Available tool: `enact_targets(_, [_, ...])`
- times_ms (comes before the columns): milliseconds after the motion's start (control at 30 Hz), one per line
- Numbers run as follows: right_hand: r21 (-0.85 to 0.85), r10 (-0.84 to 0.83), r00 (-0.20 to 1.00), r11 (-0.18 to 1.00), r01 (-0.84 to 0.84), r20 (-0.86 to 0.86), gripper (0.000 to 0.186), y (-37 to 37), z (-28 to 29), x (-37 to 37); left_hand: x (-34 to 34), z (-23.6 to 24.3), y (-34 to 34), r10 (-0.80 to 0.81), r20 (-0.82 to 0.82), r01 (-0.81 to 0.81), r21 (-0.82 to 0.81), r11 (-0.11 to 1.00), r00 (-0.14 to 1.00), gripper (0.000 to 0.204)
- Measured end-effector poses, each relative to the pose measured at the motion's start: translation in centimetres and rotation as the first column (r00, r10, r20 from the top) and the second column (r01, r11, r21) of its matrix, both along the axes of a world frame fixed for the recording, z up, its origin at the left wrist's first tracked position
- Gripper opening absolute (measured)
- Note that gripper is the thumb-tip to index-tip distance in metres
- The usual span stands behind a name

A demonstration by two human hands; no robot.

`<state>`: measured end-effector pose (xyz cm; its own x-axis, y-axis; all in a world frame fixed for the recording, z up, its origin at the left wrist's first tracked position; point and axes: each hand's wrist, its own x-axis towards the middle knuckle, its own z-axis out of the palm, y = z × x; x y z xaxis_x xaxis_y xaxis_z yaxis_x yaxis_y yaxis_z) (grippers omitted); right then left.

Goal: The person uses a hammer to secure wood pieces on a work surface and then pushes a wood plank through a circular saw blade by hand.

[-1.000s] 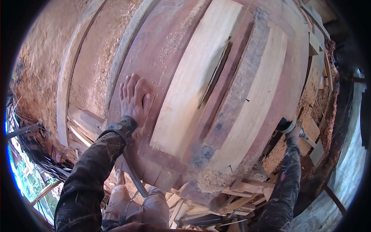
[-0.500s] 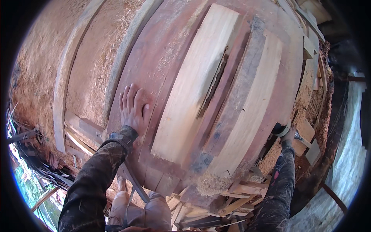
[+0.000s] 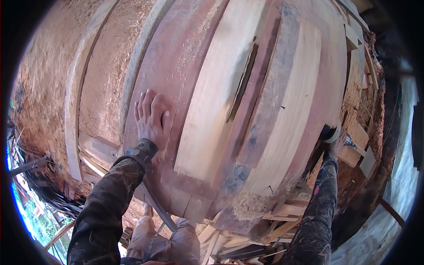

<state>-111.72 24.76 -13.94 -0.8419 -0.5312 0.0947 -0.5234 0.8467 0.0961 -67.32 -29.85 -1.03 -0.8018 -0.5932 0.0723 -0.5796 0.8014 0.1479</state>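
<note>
Reddish board [image 3: 164, 66] under the left hand [image 3: 152, 120] runs lengthwise away, slanting right.

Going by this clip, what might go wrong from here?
The right hand holds a dark round-headed tool close to the reddish wooden panel's right edge; a slip there could nick the wood or the hand.

The left hand rests bare on the panel, so rough wood might leave splinters.

Loose offcuts lie near the person's legs and could trip a step.
</note>
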Motion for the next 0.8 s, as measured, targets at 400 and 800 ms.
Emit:
enact_targets(400, [0.197,-0.107,0.994,0.975,0.102,0.012,0.074,-0.6,5.6,8.0,1.2,-0.6,-0.8,0.012,-0.052,-0.015,-0.042,0.999,0.999,0.051])
enact_targets(800, [-0.350,-0.787,0.598,0.523,0.777,0.151,0.027,24.8,13.6,41.5,3.2,-9.0,-8.6,-0.254,-0.142,0.218,-0.226,0.949,0.957,0.046])
